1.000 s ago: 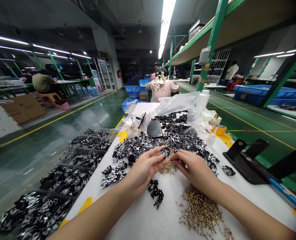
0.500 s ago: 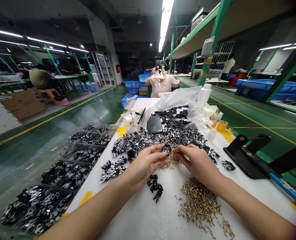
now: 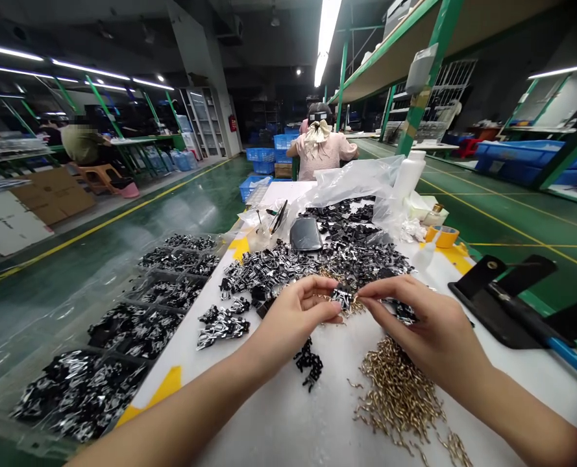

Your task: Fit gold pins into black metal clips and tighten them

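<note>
Between the thumb and fingers of my left hand is a small black and silver part, its kind too small to tell. My right hand pinches at that part's right side; a small brass-coloured piece seems to show at the fingertips. Below my right hand lies a pile of small curved brass-coloured pieces. Several small black parts lie on the white table just below my left hand. Beyond both hands spreads a large heap of black and silver parts.
A dark phone-like slab lies on the heap. Left of the table, a divided clear tray holds more parts. At right stand a black bracket with a blue-handled tool, orange tape and a white bottle. A person sits ahead.
The view has shifted slightly. My right hand's fingertips have stayed at the part's right side, and its fingers now stretch straighter. My left hand keeps its hold on the part.
</note>
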`<control>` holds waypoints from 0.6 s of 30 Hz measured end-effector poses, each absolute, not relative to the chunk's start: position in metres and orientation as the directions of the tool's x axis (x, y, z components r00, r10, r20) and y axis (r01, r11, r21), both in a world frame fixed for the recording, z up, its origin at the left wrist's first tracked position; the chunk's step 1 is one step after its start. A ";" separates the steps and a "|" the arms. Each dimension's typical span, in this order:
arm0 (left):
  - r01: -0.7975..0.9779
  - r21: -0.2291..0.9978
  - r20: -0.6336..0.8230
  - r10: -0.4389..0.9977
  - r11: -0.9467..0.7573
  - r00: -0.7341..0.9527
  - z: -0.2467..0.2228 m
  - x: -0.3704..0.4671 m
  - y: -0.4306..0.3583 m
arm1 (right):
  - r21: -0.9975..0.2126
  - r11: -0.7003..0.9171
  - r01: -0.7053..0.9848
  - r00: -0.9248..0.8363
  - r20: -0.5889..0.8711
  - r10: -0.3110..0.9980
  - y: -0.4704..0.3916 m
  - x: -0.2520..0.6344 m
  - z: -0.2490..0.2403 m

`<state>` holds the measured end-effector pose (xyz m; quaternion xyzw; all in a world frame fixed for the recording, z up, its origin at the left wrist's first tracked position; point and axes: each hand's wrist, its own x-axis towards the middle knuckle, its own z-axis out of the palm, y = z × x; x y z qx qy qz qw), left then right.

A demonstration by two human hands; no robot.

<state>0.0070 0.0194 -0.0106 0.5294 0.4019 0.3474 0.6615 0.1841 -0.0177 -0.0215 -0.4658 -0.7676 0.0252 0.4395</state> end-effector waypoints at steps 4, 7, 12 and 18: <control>0.031 0.990 -0.134 0.876 0.134 0.463 -0.010 0.008 0.018 | -0.428 0.586 0.688 -0.200 0.665 0.720 -0.018 0.184 -0.021; 0.082 0.994 -0.107 0.875 0.078 0.472 -0.011 0.007 0.019 | -0.418 0.599 0.683 -0.219 0.666 0.714 -0.017 0.184 -0.021; 0.112 0.993 -0.028 0.890 -0.026 0.454 -0.015 0.005 0.022 | -0.421 0.616 0.666 -0.261 0.642 0.721 -0.015 0.183 -0.022; 0.163 0.982 0.010 0.897 -0.091 0.441 -0.012 0.005 0.021 | -0.328 0.659 0.677 -0.327 0.668 0.669 -0.013 0.183 -0.022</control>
